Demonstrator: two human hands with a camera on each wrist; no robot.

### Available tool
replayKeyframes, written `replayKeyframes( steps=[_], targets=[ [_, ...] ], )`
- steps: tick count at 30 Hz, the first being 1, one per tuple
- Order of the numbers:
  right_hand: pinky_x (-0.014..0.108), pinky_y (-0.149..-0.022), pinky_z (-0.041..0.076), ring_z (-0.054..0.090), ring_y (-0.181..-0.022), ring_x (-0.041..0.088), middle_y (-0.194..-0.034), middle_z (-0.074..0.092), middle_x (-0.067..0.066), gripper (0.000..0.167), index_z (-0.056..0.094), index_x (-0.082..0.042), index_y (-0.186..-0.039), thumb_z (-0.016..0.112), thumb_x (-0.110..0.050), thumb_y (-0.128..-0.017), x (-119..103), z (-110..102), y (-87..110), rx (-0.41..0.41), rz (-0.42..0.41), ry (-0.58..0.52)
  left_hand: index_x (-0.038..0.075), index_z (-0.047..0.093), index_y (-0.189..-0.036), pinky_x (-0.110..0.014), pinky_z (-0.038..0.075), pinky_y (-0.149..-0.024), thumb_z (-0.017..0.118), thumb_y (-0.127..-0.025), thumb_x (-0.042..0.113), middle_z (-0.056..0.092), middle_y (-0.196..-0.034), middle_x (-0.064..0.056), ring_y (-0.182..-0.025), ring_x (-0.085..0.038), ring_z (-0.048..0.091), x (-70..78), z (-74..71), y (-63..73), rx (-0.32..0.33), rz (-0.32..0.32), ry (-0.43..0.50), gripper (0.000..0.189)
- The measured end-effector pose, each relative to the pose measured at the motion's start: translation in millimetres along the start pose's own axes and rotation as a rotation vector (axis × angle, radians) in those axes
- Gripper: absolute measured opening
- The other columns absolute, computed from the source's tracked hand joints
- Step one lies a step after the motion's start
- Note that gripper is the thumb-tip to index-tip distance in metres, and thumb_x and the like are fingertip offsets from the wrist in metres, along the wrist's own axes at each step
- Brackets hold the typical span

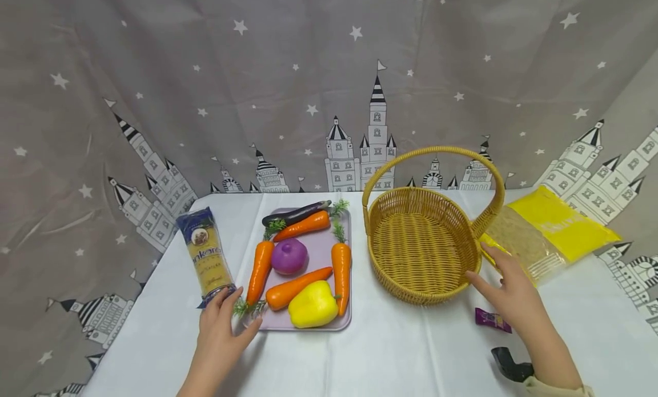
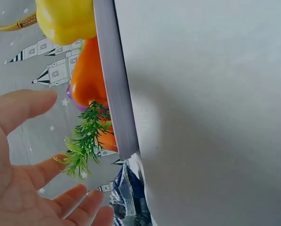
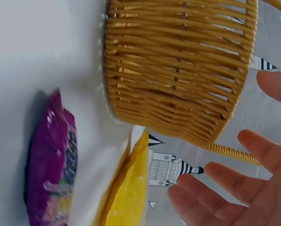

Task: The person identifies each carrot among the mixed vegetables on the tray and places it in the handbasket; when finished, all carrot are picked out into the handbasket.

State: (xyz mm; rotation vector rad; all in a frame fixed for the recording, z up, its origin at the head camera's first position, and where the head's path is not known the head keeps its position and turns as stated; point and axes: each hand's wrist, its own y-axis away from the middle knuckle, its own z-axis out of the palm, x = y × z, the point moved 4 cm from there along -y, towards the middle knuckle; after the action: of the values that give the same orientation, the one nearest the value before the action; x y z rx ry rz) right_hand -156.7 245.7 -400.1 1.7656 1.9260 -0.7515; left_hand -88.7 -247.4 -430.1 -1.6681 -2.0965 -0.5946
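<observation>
My left hand [image 1: 220, 331] hovers with spread fingers at the near left corner of a lilac tray [image 1: 313, 225]. On the tray lie several carrots [image 1: 341, 271], a purple onion [image 1: 289, 256], an eggplant [image 1: 295, 213] and a yellow bell pepper [image 1: 313, 305]. Green carrot leaves [image 2: 86, 136] show close to the left fingers in the left wrist view. My right hand [image 1: 514, 288], fingers apart, is beside the near right rim of a wicker basket [image 1: 421, 254] with a tall handle. No food is visible inside the basket. Neither hand holds anything.
A blue and yellow pasta packet [image 1: 208, 254] lies left of the tray. A yellow bag [image 1: 555, 231] lies behind the right hand. Near the right forearm are a small purple packet [image 1: 492, 320] and a black curved object [image 1: 510, 365]. A grey castle-print curtain [image 1: 283, 100] hangs behind.
</observation>
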Motion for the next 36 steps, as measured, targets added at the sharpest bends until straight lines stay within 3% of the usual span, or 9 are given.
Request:
replayKeyframes(
  steps=[7,14,19,23,27,30,33,35,36],
  targets=[
    [0.065,-0.092,0.040,0.037,-0.123,0.052,-0.143,0.035,0.031,0.073,0.032,-0.002,-0.148,0.060,-0.040,-0.093,-2,9,0.5,-0.032,0.017,-0.018,-0.002,0.031,-0.144,-0.064,0.034,-0.098,0.070,-0.086,0.022,0.027,-0.139,-0.031,-0.122,-0.047,0.034,-12.8,0.3,2.8,0.013,0.003,0.113,0.074],
    [0.066,-0.086,0.042,0.043,-0.116,0.050,-0.139,0.038,0.031,0.070,0.037,-0.002,-0.145,0.060,-0.042,-0.093,-1,14,0.5,-0.043,0.028,0.013,-0.008,0.036,-0.138,-0.038,0.050,-0.075,0.068,-0.089,0.027,0.053,-0.114,-0.023,-0.095,-0.030,0.055,-26.5,8.0,-9.4,-0.105,-0.094,0.248,0.068],
    [0.066,-0.088,0.042,0.044,-0.116,0.051,-0.140,0.037,0.032,0.069,0.037,-0.001,-0.144,0.058,-0.042,-0.094,0,22,-0.3,-0.102,0.055,-0.004,-0.009,0.047,-0.130,-0.032,0.047,-0.062,0.067,-0.088,0.027,0.057,-0.095,-0.013,-0.080,-0.023,0.051,-32.4,8.7,-14.0,-0.116,-0.112,0.187,0.059],
    [0.060,-0.088,0.046,0.046,-0.117,0.051,-0.144,0.033,0.032,0.070,0.034,0.001,-0.145,0.055,-0.043,-0.095,0,28,-0.9,-0.147,0.094,-0.079,-0.010,0.048,-0.130,-0.035,0.049,-0.061,0.068,-0.086,0.028,0.060,-0.095,-0.016,-0.077,-0.023,0.053,-32.9,7.5,-17.2,-0.103,-0.115,0.105,0.061],
    [0.045,-0.078,0.056,0.051,-0.113,0.049,-0.147,0.026,0.032,0.071,0.029,0.001,-0.147,0.056,-0.039,-0.096,2,34,-0.1,-0.168,0.138,-0.196,-0.007,0.047,-0.132,-0.036,0.050,-0.059,0.070,-0.083,0.022,0.061,-0.099,-0.021,-0.069,-0.021,0.057,-34.8,10.2,-20.8,-0.109,-0.145,0.137,0.062],
    [0.035,-0.070,0.058,0.056,-0.109,0.046,-0.149,0.019,0.032,0.070,0.026,0.001,-0.148,0.057,-0.035,-0.096,4,38,-0.1,-0.172,0.155,-0.271,-0.004,0.048,-0.133,-0.043,0.053,-0.069,0.069,-0.083,0.018,0.059,-0.112,-0.028,-0.078,-0.030,0.062,-36.7,12.4,-22.0,-0.106,-0.165,0.172,0.059],
    [0.033,-0.067,0.058,0.059,-0.103,0.042,-0.150,0.016,0.033,0.068,0.025,0.001,-0.147,0.057,-0.031,-0.096,4,39,-0.1,-0.166,0.168,-0.312,-0.005,0.049,-0.131,-0.056,0.048,-0.088,0.067,-0.083,0.015,0.051,-0.127,-0.033,-0.103,-0.042,0.057,-37.1,14.1,-23.7,-0.092,-0.162,0.201,0.055],
    [0.033,-0.067,0.058,0.061,-0.099,0.040,-0.150,0.016,0.033,0.067,0.026,0.001,-0.147,0.057,-0.029,-0.096,4,40,-0.2,-0.158,0.178,-0.311,-0.005,0.048,-0.130,-0.058,0.046,-0.091,0.065,-0.083,0.011,0.049,-0.129,-0.034,-0.110,-0.044,0.054,-36.5,15.9,-24.5,-0.091,-0.166,0.255,0.052],
    [0.033,-0.066,0.058,0.062,-0.097,0.038,-0.150,0.016,0.032,0.066,0.026,0.000,-0.147,0.057,-0.028,-0.096,4,40,-0.2,-0.154,0.184,-0.307,-0.005,0.048,-0.129,-0.053,0.050,-0.088,0.065,-0.083,0.008,0.050,-0.128,-0.034,-0.104,-0.041,0.057,-36.3,17.0,-24.8,-0.093,-0.168,0.292,0.051]
  ],
)
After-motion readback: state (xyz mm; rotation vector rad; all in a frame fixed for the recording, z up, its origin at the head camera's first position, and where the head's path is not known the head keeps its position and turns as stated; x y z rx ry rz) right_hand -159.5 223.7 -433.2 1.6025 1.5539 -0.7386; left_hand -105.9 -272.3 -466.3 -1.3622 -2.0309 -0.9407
